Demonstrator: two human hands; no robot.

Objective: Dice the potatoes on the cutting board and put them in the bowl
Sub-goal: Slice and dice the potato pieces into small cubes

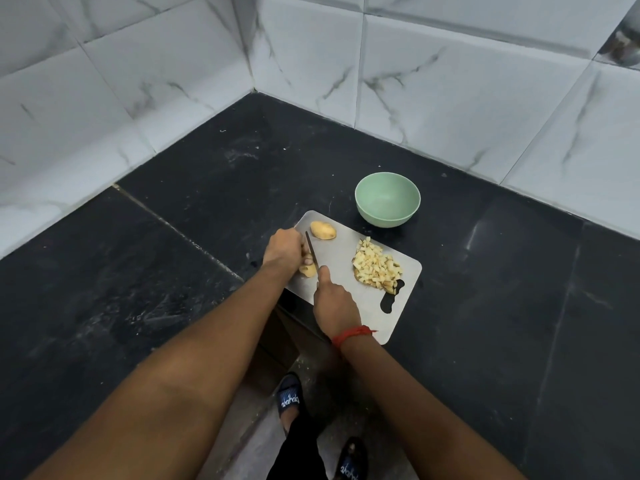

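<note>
The fingers [307, 260] of the left hand [284, 249] curl down onto a potato piece [308, 270] at the board's left edge, pinning it; the hand hides most of it, so how far they wrap it cannot be told. The right hand [334, 303] is closed round the handle of a knife [311, 247], forefinger along the spine; the blade stands on edge just beside the left fingertips, over or into the piece. Beyond the blade lies an uncut half [322, 230], apart from both hands; on the board's right side sits a heap of dice [376, 266], near the handle cut-out. The board [341, 258] lies on the dark tabletop [173, 271]; the green bowl [387, 199] stands just past its far edge, with nothing in it.

The step in hand looks like dicing, roughly midway; no potato has reached the bowl. The next cut calls for a straight downward stroke with the left fingertips tucked clear of the edge; the half then needs the same, and the heap wants scooping into the bowl.
</note>
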